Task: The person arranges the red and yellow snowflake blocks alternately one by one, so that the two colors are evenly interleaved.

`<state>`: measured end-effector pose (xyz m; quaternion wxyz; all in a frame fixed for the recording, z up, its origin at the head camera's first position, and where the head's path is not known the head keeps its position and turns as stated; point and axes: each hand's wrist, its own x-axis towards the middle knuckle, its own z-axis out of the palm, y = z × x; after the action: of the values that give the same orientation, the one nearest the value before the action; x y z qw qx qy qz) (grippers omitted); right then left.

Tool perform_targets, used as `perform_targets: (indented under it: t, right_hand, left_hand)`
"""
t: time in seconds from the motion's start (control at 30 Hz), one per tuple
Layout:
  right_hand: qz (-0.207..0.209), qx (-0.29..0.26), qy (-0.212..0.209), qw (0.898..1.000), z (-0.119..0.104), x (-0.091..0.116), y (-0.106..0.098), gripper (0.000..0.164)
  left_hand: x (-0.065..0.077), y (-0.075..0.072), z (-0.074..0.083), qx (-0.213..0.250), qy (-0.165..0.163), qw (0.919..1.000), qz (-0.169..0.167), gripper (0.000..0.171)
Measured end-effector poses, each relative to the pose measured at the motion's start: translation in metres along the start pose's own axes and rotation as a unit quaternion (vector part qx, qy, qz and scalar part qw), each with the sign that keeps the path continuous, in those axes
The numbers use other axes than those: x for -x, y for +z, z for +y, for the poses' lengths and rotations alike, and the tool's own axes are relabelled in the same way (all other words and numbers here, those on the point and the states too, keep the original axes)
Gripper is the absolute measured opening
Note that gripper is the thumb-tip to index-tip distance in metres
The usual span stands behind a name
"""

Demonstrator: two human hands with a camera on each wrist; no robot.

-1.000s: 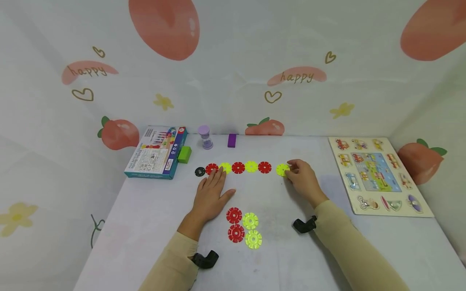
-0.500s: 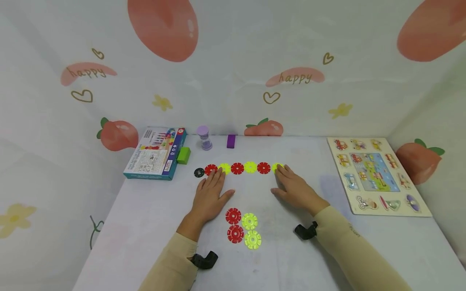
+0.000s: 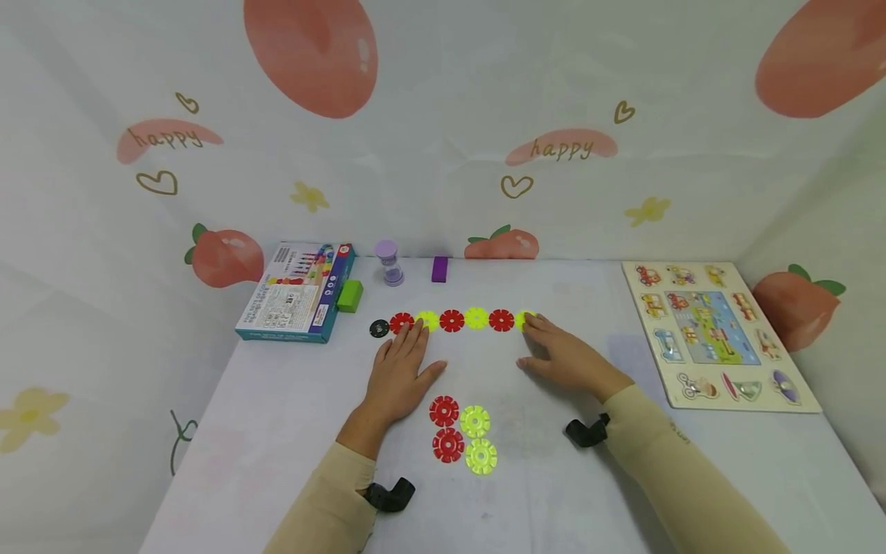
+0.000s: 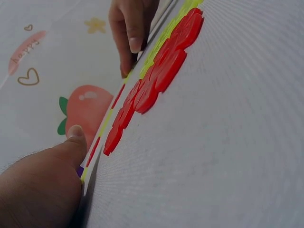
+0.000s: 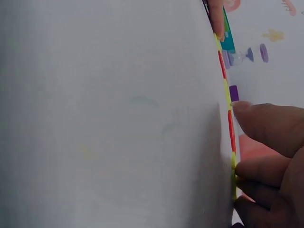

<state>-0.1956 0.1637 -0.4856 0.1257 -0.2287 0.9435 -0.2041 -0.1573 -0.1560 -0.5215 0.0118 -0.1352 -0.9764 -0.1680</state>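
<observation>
A row of flat notched discs runs across the white table in the head view: a red disc (image 3: 452,321), a yellow disc (image 3: 476,318) and others alternate. My left hand (image 3: 396,378) lies flat with its fingertips on the row's left part, partly covering a red disc (image 3: 401,323) and a yellow disc (image 3: 429,320). At the right end, the extended fingers of my right hand (image 3: 569,355) rest on the last yellow disc (image 3: 524,320), which is mostly hidden. Beyond the left end lies a small black disc (image 3: 379,328).
Nearer me lie two red discs (image 3: 444,412) and two yellow discs (image 3: 474,422). A boxed set (image 3: 294,292), a green block (image 3: 350,296), an hourglass (image 3: 390,263) and a purple block (image 3: 439,269) stand behind. A wooden puzzle board (image 3: 720,336) lies right.
My right hand has moved the last yellow disc left against the row, and its fingers went from pinching it to lying extended on it. My left hand has stayed in place.
</observation>
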Motion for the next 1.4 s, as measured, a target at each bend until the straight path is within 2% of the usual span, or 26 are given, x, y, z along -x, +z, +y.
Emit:
perform_targets:
  t: [0.2, 0.3, 0.37, 0.43, 0.5, 0.6, 0.67, 0.7, 0.77, 0.87, 0.93, 0.97, 1.07, 1.13, 1.23, 1.33, 1.4]
  right_hand:
    - [0.01, -0.03, -0.015, 0.999, 0.002, -0.001, -0.002, 0.074]
    - [0.043, -0.051, -0.023, 0.997, 0.0, -0.001, -0.001, 0.072]
    - [0.076, -0.088, -0.029, 0.993, -0.005, 0.001, -0.001, 0.069]
    - [0.101, -0.151, -0.035, 0.983, -0.015, 0.003, 0.0, 0.063]
    - [0.11, -0.231, -0.047, 0.966, -0.028, 0.006, 0.002, 0.057]
    - [0.093, -0.328, -0.069, 0.938, -0.049, 0.009, 0.011, 0.051]
    - [0.07, -0.36, -0.081, 0.927, -0.062, 0.009, 0.022, 0.052]
    - [0.057, -0.365, -0.086, 0.925, -0.068, 0.009, 0.029, 0.053]
    - [0.03, -0.349, -0.086, 0.933, -0.078, 0.009, 0.043, 0.057]
    - [0.005, -0.27, -0.088, 0.959, -0.092, 0.009, 0.06, 0.059]
    - [0.003, -0.204, -0.094, 0.974, -0.1, 0.009, 0.068, 0.055]
    - [0.007, -0.178, -0.097, 0.979, -0.103, 0.009, 0.07, 0.052]
    - [0.024, -0.135, -0.092, 0.986, -0.11, 0.009, 0.073, 0.042]
    - [0.027, -0.146, -0.084, 0.985, -0.112, 0.009, 0.073, 0.037]
    - [0.015, -0.207, -0.075, 0.975, -0.11, 0.01, 0.071, 0.03]
    - [0.01, -0.295, -0.065, 0.953, -0.103, 0.012, 0.064, 0.02]
    - [0.026, -0.34, -0.054, 0.939, -0.095, 0.013, 0.056, 0.017]
  left_hand:
    - [0.001, 0.0, 0.0, -0.002, 0.0, 1.0, -0.001, 0.08]
    - [0.0, 0.0, -0.001, 0.003, 0.003, 1.0, -0.002, 0.08]
    - [0.0, 0.0, -0.001, 0.003, 0.003, 1.0, -0.002, 0.081]
    - [0.0, -0.001, -0.001, 0.002, 0.003, 1.0, -0.002, 0.081]
    - [-0.001, -0.001, 0.0, -0.002, 0.002, 1.0, -0.002, 0.081]
    - [-0.001, -0.001, 0.0, -0.011, 0.001, 0.9999, -0.003, 0.078]
    - [-0.001, -0.002, 0.0, -0.018, 0.001, 0.9998, -0.006, 0.076]
    - [-0.001, -0.002, 0.0, -0.021, 0.002, 0.9997, -0.008, 0.075]
    - [-0.001, -0.003, 0.0, -0.025, 0.003, 0.9996, -0.011, 0.074]
    - [-0.001, -0.002, 0.0, -0.027, 0.007, 0.9995, -0.012, 0.073]
    - [-0.001, -0.002, -0.001, -0.029, 0.009, 0.9995, -0.009, 0.073]
    - [-0.001, -0.002, -0.001, -0.03, 0.009, 0.9995, -0.008, 0.073]
    - [-0.002, -0.002, -0.002, -0.028, 0.01, 0.9995, -0.009, 0.073]
    - [-0.002, -0.002, -0.002, -0.025, 0.009, 0.9996, -0.011, 0.073]
    - [-0.002, -0.002, -0.002, -0.022, 0.007, 0.9996, -0.013, 0.073]
    - [-0.002, -0.002, 0.0, -0.023, 0.002, 0.9996, -0.014, 0.073]
    - [-0.002, -0.002, 0.0, -0.023, 0.001, 0.9996, -0.016, 0.074]
